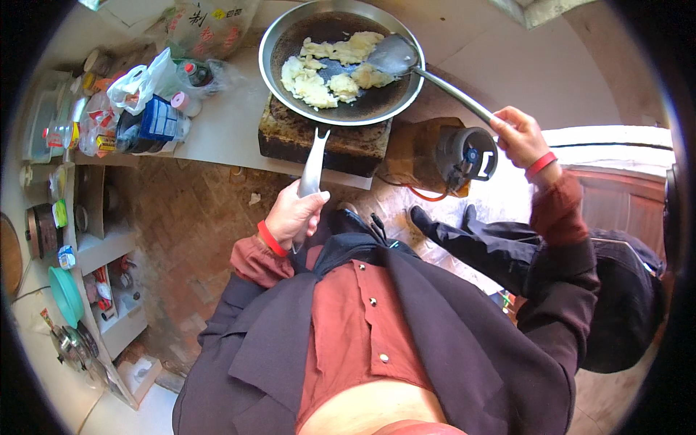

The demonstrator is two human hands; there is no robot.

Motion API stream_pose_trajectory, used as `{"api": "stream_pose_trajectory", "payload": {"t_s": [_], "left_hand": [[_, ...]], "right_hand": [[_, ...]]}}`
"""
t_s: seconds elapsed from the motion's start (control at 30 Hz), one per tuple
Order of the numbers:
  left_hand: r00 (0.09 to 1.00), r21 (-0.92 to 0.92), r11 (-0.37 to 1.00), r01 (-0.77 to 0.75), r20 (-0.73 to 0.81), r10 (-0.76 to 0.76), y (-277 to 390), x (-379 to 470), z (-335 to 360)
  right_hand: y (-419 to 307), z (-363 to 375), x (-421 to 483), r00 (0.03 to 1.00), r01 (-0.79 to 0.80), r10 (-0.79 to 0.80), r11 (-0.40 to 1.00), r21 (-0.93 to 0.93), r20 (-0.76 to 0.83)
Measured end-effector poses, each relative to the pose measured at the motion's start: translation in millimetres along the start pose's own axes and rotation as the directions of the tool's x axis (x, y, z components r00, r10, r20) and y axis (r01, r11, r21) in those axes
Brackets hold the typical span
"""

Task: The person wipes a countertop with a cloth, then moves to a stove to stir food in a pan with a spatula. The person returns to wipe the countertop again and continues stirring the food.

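My left hand (299, 212) is closed around the metal handle (313, 168) of a wide frying pan (375, 111). The pan rests on a grimy, rust-stained stove (326, 138). Pale yellow, lumpy food (310, 87) lies in several patches on the dark pan bottom. With my right hand (519, 136) I grip the metal shaft of a spatula (392, 54). Its blade lies in the right part of the pan, against some of the food, and its shaft crosses the pan's right rim.
A gas cylinder (473, 155) with an orange hose stands right of the stove. Bottles and plastic bags (133, 87) crowd the counter's left. Shelves (106, 250) and a turquoise basin (66, 296) are at far left. Another person's dark-trousered legs (489, 244) are at right, near me.
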State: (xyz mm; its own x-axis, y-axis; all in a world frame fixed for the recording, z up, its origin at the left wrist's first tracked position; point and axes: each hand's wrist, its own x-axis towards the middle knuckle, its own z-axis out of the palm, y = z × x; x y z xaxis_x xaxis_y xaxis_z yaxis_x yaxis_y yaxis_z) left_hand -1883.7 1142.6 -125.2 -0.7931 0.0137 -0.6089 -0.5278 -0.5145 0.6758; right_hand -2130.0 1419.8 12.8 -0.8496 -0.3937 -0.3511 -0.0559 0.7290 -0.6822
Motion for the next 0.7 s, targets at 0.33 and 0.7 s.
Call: {"api": "stream_pose_trajectory", "payload": {"t_s": [0.33,0.7], "left_hand": [[1.0,-0.024,0.999,-0.028,0.001,0.028,-3.2,-1.4,0.0],[1.0,-0.008,1.0,-0.011,0.026,0.012,-2.3,-1.1,0.0]], "right_hand": [[-52.3,4.1,65.5,0.902,0.267,-0.43,0.497,-0.826,0.033],[-52.0,26.7,63.1,0.974,-0.153,0.188,0.956,-0.25,0.125]]}}
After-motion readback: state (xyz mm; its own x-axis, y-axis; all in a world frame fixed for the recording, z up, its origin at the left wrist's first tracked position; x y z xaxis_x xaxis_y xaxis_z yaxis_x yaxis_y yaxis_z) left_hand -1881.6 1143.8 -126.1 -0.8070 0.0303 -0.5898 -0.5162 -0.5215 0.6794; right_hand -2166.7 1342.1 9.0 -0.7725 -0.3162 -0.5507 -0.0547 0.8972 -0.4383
